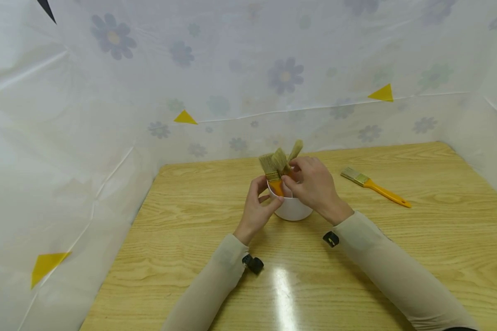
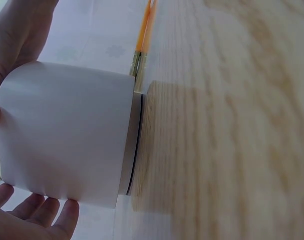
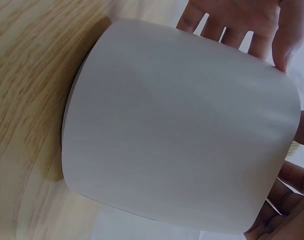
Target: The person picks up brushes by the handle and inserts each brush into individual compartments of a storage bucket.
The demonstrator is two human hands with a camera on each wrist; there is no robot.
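A white round holder (image 1: 294,212) stands on the table with several bristle paintbrushes (image 1: 268,164) in it, bristles up. A divider shows inside its opening. My left hand (image 1: 257,204) grips the holder's left side, thumb at the near rim; in the left wrist view its fingertips (image 2: 66,215) press the white wall. At the opening, my right hand (image 1: 314,184) pinches a paintbrush with an orange handle just below the bristles; its fingertips are partly hidden. The right wrist view is mostly filled by the holder (image 3: 177,130), with fingers curled over its rim.
Right of the holder, a flat paintbrush (image 1: 385,192) with a yellow-orange handle lies on the wooden table (image 1: 182,257). White sheeting (image 1: 232,82) with a faint flower pattern closes off the back and sides. Yellow tape triangles (image 1: 383,93) are stuck on it.
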